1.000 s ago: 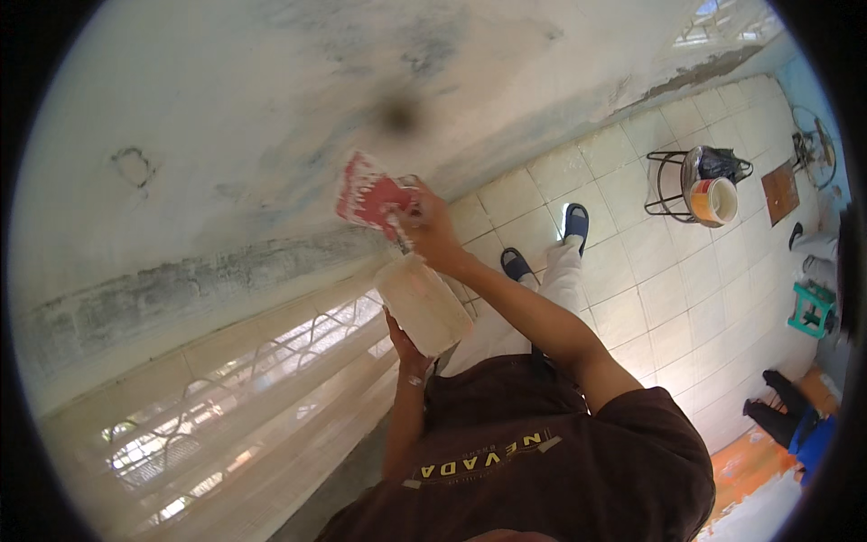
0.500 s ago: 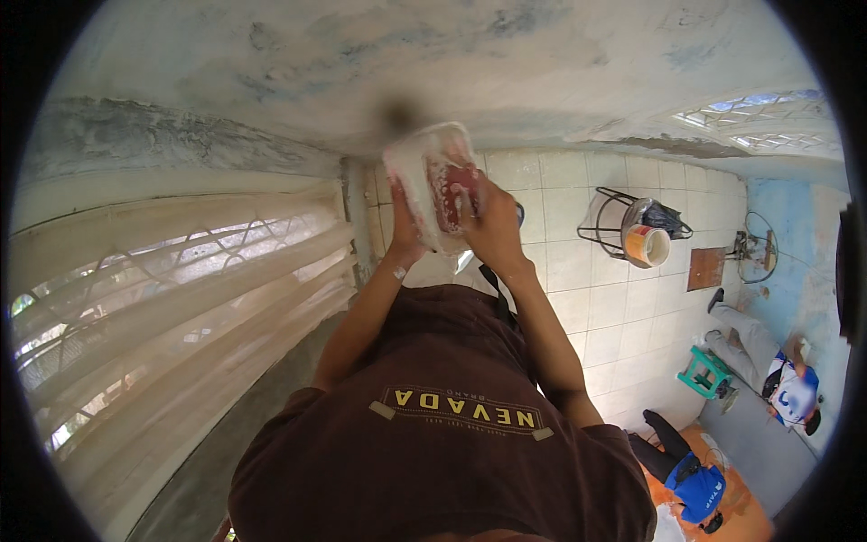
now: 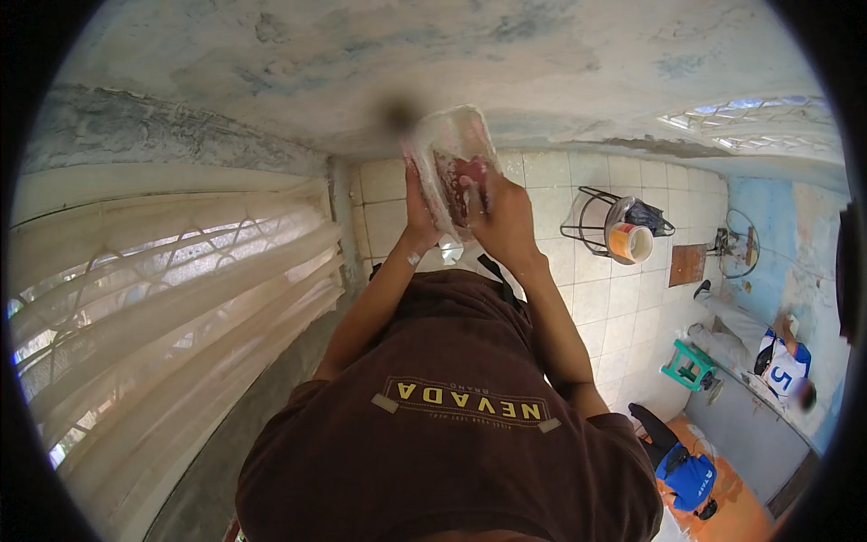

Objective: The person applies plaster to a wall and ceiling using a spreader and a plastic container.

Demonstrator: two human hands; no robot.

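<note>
A pale, see-through rectangular plastic tub (image 3: pixel 471 128), streaked with white paste, is tilted in front of me near the wall. Its left side is gripped by my left hand (image 3: pixel 419 217), closed along the edge. Fingers of my right hand (image 3: pixel 508 224) are bent over its lower right part, closed against a dark red piece (image 3: pixel 450 173) with white smears. I cannot tell whether that piece lies in the tub or is held in the fingers. A white spot marks my left wrist.
Ahead is a patchy plastered wall (image 3: pixel 343 63); a curtained window (image 3: pixel 181 262) is at left. On the tiled floor stand a black-framed stool (image 3: pixel 587 237), an orange-and-white bucket (image 3: pixel 632 244) and a green stool (image 3: pixel 688 366). Two people (image 3: pixel 784 369) (image 3: pixel 688 479) are at lower right.
The tub and both hands have shifted slightly right, and the tub has turned a little, its far end leaning right. My hands keep their places on it. The room has slid slightly left in view.
</note>
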